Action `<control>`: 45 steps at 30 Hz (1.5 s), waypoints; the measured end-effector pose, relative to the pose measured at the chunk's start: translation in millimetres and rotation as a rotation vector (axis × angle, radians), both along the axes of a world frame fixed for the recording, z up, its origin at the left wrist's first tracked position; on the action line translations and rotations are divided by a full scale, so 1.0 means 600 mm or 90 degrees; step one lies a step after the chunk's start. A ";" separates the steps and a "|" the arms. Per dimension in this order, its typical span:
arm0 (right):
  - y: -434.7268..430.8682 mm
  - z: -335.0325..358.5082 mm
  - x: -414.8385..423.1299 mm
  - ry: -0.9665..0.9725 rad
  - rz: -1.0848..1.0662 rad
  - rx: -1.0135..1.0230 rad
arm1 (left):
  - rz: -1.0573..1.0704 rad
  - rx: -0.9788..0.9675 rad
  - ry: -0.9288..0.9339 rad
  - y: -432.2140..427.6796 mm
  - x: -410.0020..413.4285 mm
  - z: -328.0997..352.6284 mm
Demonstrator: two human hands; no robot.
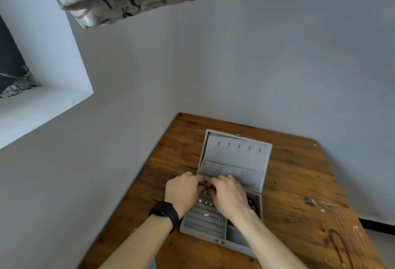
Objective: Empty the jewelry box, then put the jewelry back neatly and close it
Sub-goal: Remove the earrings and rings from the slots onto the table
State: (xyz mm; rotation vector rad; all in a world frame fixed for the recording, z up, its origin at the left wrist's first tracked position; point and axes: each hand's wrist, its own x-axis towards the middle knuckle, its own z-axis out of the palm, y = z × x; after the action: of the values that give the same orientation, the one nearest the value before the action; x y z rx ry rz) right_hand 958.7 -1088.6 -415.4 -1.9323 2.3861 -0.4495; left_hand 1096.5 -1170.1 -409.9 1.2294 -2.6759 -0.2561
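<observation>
Jewelry box (203, 227), grey and velvet-covered, standing open on the wooden table (299, 183) in front of you, its lid (235, 155) propped upright on the far side and its metal clasp (218, 241) on the near wall; your left hand (183, 192) and right hand (229, 194) meet close together over the far end of the padded ring rolls, fingers curled downward, and whether either pinches a piece cannot be told, since the fingertips hide what lies under them; small studs and rings (206, 214) sit wedged in the nearer rolls, so the emptying looks partly done; thin necklaces (339, 245) lie on the table well to the right of the box; a dark watch (164, 212) is on your left wrist; the small pieces are probably light, hard and easy to drop, so take each between thumb and fingertip at its head and draw it straight up out of the slot; the chains will likely be limp and prone to tangle, best lifted by one end; the box itself appears light and stiff under its soft covering, best steadied at its side walls
</observation>
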 end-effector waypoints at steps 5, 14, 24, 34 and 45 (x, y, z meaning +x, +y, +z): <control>0.009 0.014 0.002 -0.024 0.000 0.002 | 0.039 0.010 -0.009 0.012 -0.012 0.008; 0.100 0.048 0.026 -0.145 -0.031 -0.142 | 0.041 0.149 0.238 0.048 0.058 0.045; 0.232 0.003 0.170 -0.277 -0.018 -0.166 | 0.029 0.279 0.350 0.172 0.209 0.041; 0.309 -0.030 0.222 -0.270 0.008 -0.102 | -0.036 0.242 0.257 0.247 0.252 -0.004; 0.325 -0.033 0.226 -0.276 -0.011 -0.073 | -0.037 0.283 0.235 0.253 0.257 -0.019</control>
State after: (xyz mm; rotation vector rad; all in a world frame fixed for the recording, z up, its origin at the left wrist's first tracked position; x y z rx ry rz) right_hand 1094.3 -893.7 -434.9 -1.6408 2.1355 -0.9179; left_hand 1250.9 -1018.5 -421.5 1.0733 -2.3993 -1.0227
